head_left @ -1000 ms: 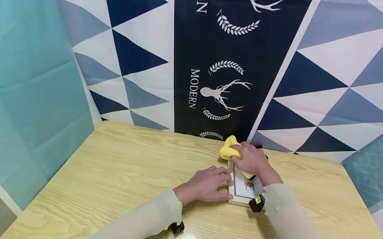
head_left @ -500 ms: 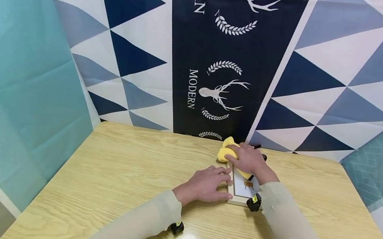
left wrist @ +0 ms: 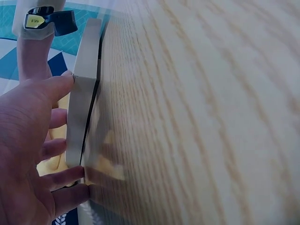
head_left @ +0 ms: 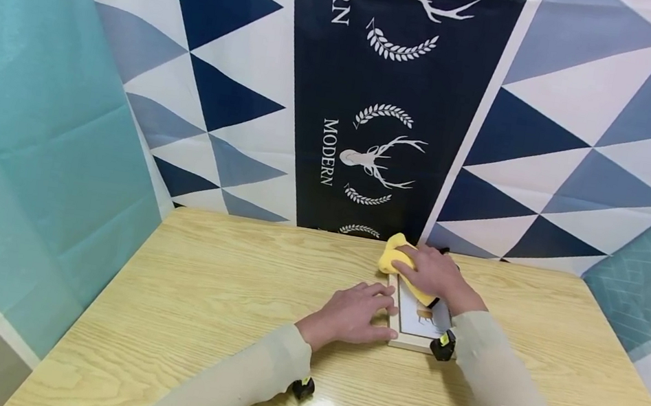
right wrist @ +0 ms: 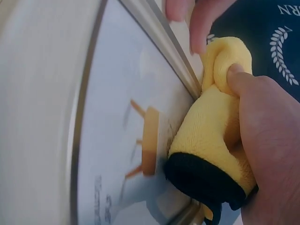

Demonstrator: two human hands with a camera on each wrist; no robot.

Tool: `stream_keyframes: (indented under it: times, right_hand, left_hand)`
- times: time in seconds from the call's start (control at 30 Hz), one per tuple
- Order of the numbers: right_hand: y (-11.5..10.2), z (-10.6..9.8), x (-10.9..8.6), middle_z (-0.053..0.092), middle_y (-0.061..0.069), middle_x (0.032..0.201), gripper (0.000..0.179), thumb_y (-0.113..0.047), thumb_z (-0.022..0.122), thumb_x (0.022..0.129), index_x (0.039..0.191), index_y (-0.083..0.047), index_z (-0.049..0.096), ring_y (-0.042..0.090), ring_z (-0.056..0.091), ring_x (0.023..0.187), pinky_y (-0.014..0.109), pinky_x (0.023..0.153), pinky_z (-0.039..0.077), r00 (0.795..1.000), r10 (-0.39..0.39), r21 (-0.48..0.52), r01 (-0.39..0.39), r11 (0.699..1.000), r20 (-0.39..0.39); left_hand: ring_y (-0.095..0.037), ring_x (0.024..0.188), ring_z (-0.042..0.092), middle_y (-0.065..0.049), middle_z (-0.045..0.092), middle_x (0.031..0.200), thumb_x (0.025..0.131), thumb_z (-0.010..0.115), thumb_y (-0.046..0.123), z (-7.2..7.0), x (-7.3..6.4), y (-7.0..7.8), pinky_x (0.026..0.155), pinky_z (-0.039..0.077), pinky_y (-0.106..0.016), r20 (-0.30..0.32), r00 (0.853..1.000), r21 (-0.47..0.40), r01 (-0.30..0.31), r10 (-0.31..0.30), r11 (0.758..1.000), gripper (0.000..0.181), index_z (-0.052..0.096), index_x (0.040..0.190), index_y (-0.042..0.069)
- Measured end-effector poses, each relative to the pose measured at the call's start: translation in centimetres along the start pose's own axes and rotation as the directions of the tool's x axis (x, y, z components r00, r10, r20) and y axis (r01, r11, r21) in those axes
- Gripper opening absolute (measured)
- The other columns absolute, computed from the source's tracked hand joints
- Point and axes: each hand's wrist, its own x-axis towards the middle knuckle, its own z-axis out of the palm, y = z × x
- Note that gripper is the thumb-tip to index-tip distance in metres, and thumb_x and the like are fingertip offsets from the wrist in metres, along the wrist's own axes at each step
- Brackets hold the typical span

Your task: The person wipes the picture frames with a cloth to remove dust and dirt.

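A light-coloured picture frame (head_left: pixel 412 342) lies on the table, its print of an orange-brown stool (right wrist: pixel 151 140) showing in the right wrist view. My right hand (head_left: pixel 439 274) grips a bunched yellow cloth (head_left: pixel 397 262) with black edging (right wrist: pixel 201 176) against the upper part of the frame. The cloth and hand cover the far end of the picture. My left hand (head_left: pixel 350 314) rests along the frame's left side, fingers spread and slightly bent. In the left wrist view, thumb and fingertips touch the frame's side wall (left wrist: pixel 82 108).
The wood-grain table (head_left: pixel 226 286) runs back to a patterned wall covering (head_left: pixel 377 99) just behind the cloth. A teal wall panel (head_left: pixel 37 121) stands at left. Each wrist wears a small black device (head_left: pixel 443 346).
The right hand and cloth shift slightly left over the frame, then back right, baring more of the printed stool. The left hand keeps its place at the frame's side.
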Motion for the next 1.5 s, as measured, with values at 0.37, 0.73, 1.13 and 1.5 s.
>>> stream_keyframes:
  times: [0.37, 0.73, 1.13, 1.5]
  right_hand:
    - [3.6, -0.7, -1.8, 0.070, 0.031, 0.139, 0.064, -0.049, 0.056, 0.116, 0.161, -0.003, 0.057, 0.051, 0.069, 0.124, 0.071, 0.103, 0.055, 0.996, 0.078, 0.060, -0.080, 0.995, 0.031]
    - [5.6, -1.0, -3.1, 0.069, 0.034, 0.137, 0.070, -0.053, 0.061, 0.113, 0.161, -0.002, 0.057, 0.051, 0.069, 0.120, 0.071, 0.102, 0.056, 0.994, 0.103, 0.080, -0.106, 0.991, 0.040]
    - [5.7, -0.6, -3.0, 0.073, 0.029, 0.124, 0.048, -0.030, 0.073, 0.105, 0.145, -0.005, 0.068, 0.045, 0.070, 0.109, 0.068, 0.093, 0.057, 1.000, 0.002, 0.034, -0.002, 0.999, -0.014]
    - [3.8, -0.8, -1.8, 0.075, 0.029, 0.132, 0.046, -0.026, 0.067, 0.109, 0.150, -0.005, 0.067, 0.048, 0.071, 0.116, 0.072, 0.096, 0.057, 1.000, -0.018, 0.017, 0.018, 1.000, 0.002]
  left_hand:
    - [-0.023, 0.149, 0.062, 0.007, 0.052, 0.176, 0.108, 0.066, 0.062, 0.2, 0.0, -0.1, 0.108, 0.062, -0.045, -0.003, 1.000, 0.001, 0.009, -0.009, 1.000, 0.047, 0.072, 0.144, 0.033]
    - [-0.025, 0.152, 0.060, 0.006, 0.050, 0.178, 0.109, 0.065, 0.062, 0.3, 0.1, -0.2, 0.111, 0.061, -0.046, 0.002, 1.000, 0.006, 0.005, -0.005, 1.000, 0.049, 0.071, 0.147, 0.033]
    - [-0.025, 0.156, 0.058, 0.009, 0.045, 0.182, 0.109, 0.065, 0.063, 0.4, 0.0, -0.3, 0.113, 0.060, -0.046, 0.018, 1.000, 0.004, 0.014, -0.014, 1.000, 0.050, 0.071, 0.148, 0.033]
    - [-0.022, 0.153, 0.060, 0.011, 0.045, 0.181, 0.109, 0.066, 0.059, 0.3, 0.0, -0.2, 0.107, 0.062, -0.047, 0.009, 1.000, -0.012, 0.005, -0.005, 1.000, 0.043, 0.073, 0.142, 0.033]
